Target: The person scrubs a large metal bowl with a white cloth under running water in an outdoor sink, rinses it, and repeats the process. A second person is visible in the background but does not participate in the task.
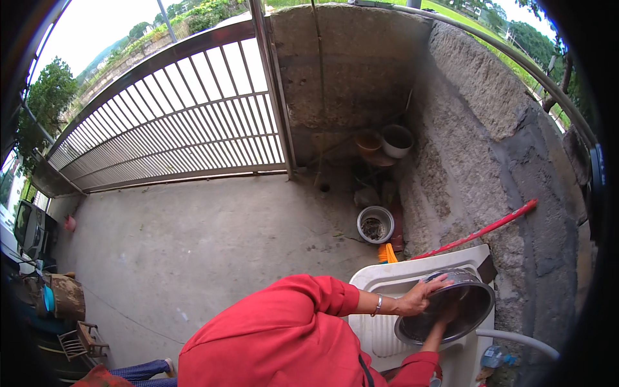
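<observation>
A metal basin (463, 309) is tilted over a white washboard sink (384, 334), its dark inside facing the camera. My left hand (420, 296), with a silver bracelet at the wrist, grips the upper left rim, some fingers spread over the edge. Inside the basin is my right hand (447, 317), blurred against the inner wall; its fingers do not show clearly. Red sleeves cover both upper arms. Below the basin, part of the sink is hidden by the right sleeve.
A grey hose (520, 338) and a plastic bottle (492, 357) lie right of the sink. Behind it are an orange brush (387, 253), a red pole (476, 234), a pot with dark residue (375, 225) and a rough stone wall (464, 159). A wooden chair (83, 341) stands at lower left.
</observation>
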